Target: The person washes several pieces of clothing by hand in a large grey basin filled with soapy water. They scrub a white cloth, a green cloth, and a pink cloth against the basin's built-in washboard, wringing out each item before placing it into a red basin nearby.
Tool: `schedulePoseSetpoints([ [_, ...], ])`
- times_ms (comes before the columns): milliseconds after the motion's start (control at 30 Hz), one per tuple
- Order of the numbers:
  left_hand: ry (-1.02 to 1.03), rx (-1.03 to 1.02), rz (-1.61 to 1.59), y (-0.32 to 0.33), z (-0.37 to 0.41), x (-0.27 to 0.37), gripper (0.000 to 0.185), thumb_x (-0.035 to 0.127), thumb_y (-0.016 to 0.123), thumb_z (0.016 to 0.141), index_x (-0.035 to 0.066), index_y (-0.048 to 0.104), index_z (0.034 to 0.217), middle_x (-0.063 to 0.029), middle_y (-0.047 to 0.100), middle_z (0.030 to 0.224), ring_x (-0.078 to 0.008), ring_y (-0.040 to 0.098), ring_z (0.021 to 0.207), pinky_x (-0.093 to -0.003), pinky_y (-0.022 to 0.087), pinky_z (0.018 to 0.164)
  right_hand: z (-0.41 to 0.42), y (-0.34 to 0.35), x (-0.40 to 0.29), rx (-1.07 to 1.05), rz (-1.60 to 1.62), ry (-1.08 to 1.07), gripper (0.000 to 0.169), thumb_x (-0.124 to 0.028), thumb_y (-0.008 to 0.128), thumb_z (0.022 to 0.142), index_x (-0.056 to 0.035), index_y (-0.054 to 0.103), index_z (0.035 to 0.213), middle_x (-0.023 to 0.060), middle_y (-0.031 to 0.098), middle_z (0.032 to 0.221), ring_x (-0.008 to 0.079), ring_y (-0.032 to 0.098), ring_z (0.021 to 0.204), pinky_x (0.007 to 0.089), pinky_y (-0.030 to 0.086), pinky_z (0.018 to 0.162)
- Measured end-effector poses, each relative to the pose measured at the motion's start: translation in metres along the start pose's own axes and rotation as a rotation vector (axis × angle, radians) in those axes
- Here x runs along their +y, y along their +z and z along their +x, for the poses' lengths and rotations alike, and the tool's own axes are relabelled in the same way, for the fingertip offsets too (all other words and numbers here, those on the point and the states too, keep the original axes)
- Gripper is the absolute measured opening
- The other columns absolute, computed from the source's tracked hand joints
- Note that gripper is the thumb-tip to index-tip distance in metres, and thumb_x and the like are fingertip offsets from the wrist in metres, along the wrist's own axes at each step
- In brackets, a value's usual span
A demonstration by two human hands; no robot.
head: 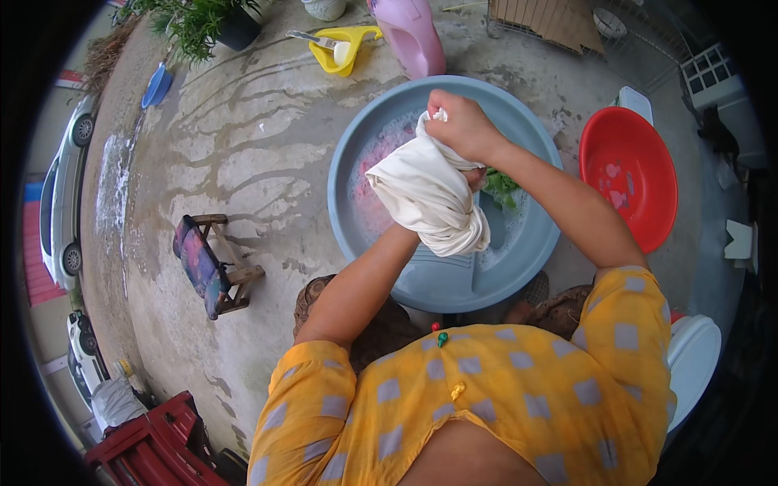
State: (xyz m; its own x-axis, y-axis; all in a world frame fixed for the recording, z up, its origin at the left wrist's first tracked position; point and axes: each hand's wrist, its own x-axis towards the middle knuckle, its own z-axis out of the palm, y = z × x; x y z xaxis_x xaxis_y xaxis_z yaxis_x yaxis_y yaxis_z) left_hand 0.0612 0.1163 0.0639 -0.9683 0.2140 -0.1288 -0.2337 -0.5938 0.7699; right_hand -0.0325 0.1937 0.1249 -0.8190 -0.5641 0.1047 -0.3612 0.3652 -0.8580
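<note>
A twisted white cloth (425, 188) is held up over a round blue-grey plastic washtub (346, 237). My right hand (465, 124) is closed in a fist around its upper end. The cloth covers most of my left hand (476, 178); the part that shows grips the cloth's right side, and the bulk of it hangs over my left wrist. Below, pink fabric (378, 157) lies in sudsy water on the tub's left side. Something green and leafy-looking (501, 189) shows at the right. A ribbed washboard area (437, 267) is moulded into the near side.
A red basin (638, 182) stands right of the tub. Beyond the tub are a pink detergent jug (413, 36) and a yellow scoop-shaped container (331, 61) with a brush. A low wooden stool (209, 264) stands left on wet concrete. A white lidded bucket (696, 364) is at my right.
</note>
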Motion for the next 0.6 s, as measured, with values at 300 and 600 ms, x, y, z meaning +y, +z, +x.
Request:
schedulePoseSetpoints([
  [300,0.155,0.120,0.479,0.001,-0.010,0.003,0.027,0.009,0.071,0.078,0.004,0.057,0.101,0.0004,0.057,0.087,-0.0103,0.053,0.074,-0.0244,0.043,0.060,0.000,0.003,0.009,0.004,-0.038,0.044,0.024,-0.020,0.064,0.071,-0.0017,0.057,0.084,0.0207,0.064,0.079,0.0352,0.063,0.078,0.0404,0.048,0.070],
  [600,0.088,0.272,-0.211,0.000,0.013,0.022,0.024,0.008,0.066,0.082,0.008,0.053,0.102,-0.0015,0.055,0.086,-0.0133,0.051,0.072,-0.0257,0.041,0.064,0.018,0.005,0.018,0.075,0.170,0.186,0.075,-0.050,0.073,0.072,0.0041,0.050,0.120,0.0253,0.059,0.113,0.0343,0.059,0.106,0.0370,0.046,0.091],
])
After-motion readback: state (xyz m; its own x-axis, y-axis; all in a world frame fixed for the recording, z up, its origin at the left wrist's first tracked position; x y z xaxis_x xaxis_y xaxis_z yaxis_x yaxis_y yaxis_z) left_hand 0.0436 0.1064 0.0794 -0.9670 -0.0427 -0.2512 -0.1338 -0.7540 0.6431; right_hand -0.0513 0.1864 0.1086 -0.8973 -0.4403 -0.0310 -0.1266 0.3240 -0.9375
